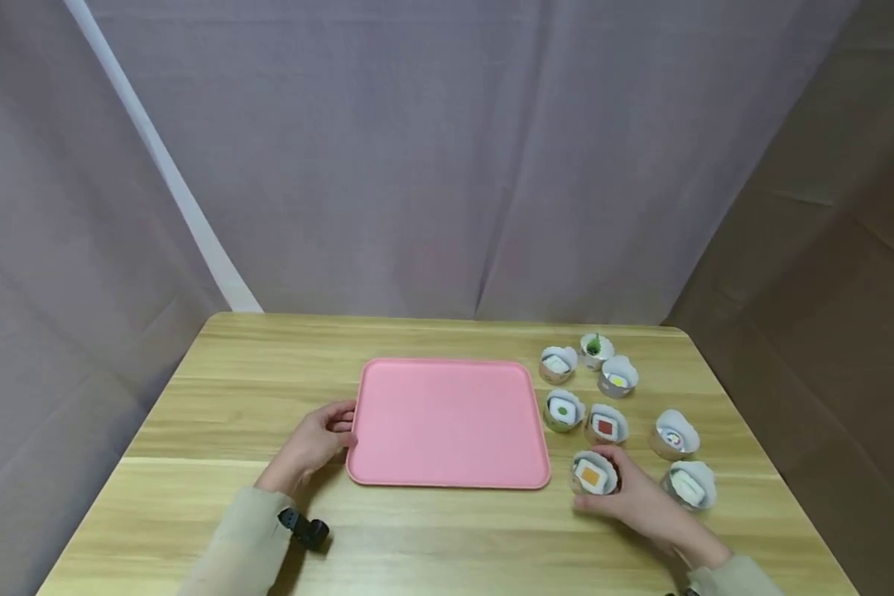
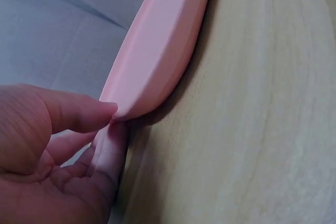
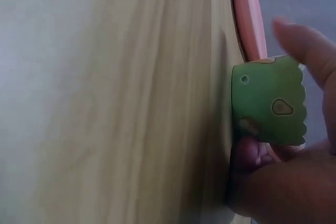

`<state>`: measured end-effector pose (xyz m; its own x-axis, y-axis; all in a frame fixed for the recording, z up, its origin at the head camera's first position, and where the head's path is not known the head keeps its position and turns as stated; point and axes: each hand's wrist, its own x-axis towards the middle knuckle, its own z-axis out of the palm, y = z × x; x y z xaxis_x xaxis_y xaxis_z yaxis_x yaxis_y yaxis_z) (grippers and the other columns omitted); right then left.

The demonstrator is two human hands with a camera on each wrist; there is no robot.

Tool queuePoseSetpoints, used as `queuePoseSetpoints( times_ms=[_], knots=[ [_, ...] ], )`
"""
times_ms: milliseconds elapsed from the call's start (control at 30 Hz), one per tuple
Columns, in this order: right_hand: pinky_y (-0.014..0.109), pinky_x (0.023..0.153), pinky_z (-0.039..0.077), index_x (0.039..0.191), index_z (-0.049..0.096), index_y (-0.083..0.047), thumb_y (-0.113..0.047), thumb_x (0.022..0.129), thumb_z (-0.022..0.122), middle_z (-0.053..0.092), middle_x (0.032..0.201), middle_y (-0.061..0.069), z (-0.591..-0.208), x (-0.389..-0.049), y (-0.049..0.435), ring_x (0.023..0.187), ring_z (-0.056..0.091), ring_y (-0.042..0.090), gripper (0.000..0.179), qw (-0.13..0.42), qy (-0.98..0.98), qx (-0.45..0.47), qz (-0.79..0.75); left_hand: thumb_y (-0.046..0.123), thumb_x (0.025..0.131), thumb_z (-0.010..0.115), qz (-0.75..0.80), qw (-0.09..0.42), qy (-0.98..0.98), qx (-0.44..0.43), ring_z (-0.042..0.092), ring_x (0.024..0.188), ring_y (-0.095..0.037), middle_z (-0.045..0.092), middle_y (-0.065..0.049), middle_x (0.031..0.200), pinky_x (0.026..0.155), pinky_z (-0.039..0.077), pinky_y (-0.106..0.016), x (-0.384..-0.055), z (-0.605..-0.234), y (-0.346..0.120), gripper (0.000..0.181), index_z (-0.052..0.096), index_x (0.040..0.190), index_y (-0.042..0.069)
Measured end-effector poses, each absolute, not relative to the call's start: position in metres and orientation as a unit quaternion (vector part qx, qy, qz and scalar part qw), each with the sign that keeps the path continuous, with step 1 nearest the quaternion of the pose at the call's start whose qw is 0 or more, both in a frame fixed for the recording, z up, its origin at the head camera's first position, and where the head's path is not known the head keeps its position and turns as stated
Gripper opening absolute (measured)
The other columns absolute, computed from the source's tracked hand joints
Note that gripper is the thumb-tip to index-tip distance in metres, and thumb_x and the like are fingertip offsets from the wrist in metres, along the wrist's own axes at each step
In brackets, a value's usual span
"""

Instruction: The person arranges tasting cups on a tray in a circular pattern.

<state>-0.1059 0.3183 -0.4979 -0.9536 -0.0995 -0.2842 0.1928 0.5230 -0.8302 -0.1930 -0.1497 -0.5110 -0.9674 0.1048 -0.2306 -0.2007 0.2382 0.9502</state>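
Left hand [image 1: 313, 441], nearly closed, pinches left edge of pink tray [image 1: 450, 424]. Right hand [image 1: 643, 501], half curled, holds paper cup [image 3: 262, 98] right of tray. Other cups [image 1: 687, 427] nearby.

Below the left hand [image 1: 316, 443] and the right hand [image 1: 633, 497] there is a wooden table [image 1: 432, 546], yellowish, with streaked grain. Beyond both hands hangs a greyish-purple curtain [image 1: 343, 165]. On the left hand's side, a white strip [image 1: 167, 165] slants downward; on the right hand's side, a brownish cloth [image 1: 834, 290] looks darker.

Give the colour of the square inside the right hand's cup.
Orange square; clearest in the head view.
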Motion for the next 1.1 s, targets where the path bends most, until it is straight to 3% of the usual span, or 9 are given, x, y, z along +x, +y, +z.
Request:
queuePoseSetpoints(
  times_ms=[133, 400, 800, 1100],
  knots=[
    [0.039, 0.092, 0.040, 0.133, 0.037, -0.010, -0.026, 0.073, 0.085, 0.052, 0.123, 0.014, -0.504, -0.111, 0.318, 0.113, 0.050, 0.027, 0.079, 0.157, 0.869, 0.022, -0.469, -0.014, 0.083, 0.063, 0.625, 0.124, 0.770, -0.032, 0.057, 0.105, -0.027, 0.057, -0.017, 0.118, 0.081, 0.052, -0.031, -0.192, -0.513, -0.150, 0.057, 0.050, 0.137, 0.000],
    [0.039, 0.091, 0.041, 0.131, 0.041, -0.008, -0.024, 0.073, 0.085, 0.054, 0.122, 0.013, -0.508, -0.109, 0.315, 0.113, 0.050, 0.028, 0.075, 0.149, 0.868, 0.035, -0.472, -0.014, 0.083, 0.061, 0.634, 0.123, 0.763, -0.035, 0.056, 0.105, -0.028, 0.056, -0.017, 0.118, 0.079, 0.052, -0.032, -0.191, -0.518, -0.152, 0.057, 0.050, 0.137, 0.000],
    [0.029, 0.083, 0.047, 0.126, 0.044, -0.006, -0.025, 0.081, 0.079, 0.056, 0.115, 0.015, -0.504, -0.111, 0.317, 0.101, 0.055, 0.024, 0.061, 0.135, 0.844, 0.042, -0.517, -0.010, 0.085, 0.061, 0.625, 0.128, 0.770, -0.026, 0.056, 0.106, -0.026, 0.057, -0.014, 0.118, 0.082, 0.051, -0.031, -0.196, -0.515, -0.151, 0.055, 0.051, 0.138, 0.002],
    [0.029, 0.084, 0.046, 0.132, 0.041, -0.005, -0.031, 0.081, 0.078, 0.053, 0.121, 0.016, -0.493, -0.113, 0.305, 0.104, 0.053, 0.023, 0.069, 0.110, 0.857, 0.058, -0.500, -0.013, 0.084, 0.061, 0.631, 0.123, 0.766, -0.014, 0.058, 0.104, -0.025, 0.058, -0.016, 0.117, 0.081, 0.052, -0.031, -0.193, -0.518, -0.152, 0.056, 0.051, 0.137, -0.001]
  ],
)
